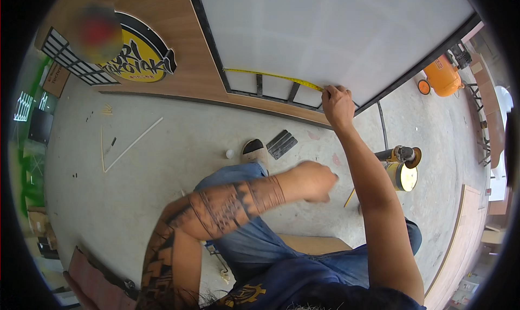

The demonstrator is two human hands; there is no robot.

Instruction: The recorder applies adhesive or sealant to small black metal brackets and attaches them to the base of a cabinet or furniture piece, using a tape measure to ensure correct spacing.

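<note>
A yellow tape measure blade [276, 77] stretches across the lower part of a white panel [336, 28] with a black frame. Its left end lies at the frame's left upright, above a row of short black bars [259, 85]. My right hand [338, 105] is closed on the tape measure at the blade's right end, against the panel; its case is hidden by the fingers. In front of my body, apart from the panel, my left hand [314, 181] is curled closed. A small dark tip shows at its fingers, but what it holds is unclear.
An angle grinder [402, 155] rests by a yellow-lidded can [404, 177] at right. Dark strips [282, 144] and a small white cup [229, 154] lie near my shoe [253, 150]. Farther off are an orange tank [441, 77], thin pale strips [132, 145] and a round yellow-black sign [142, 53].
</note>
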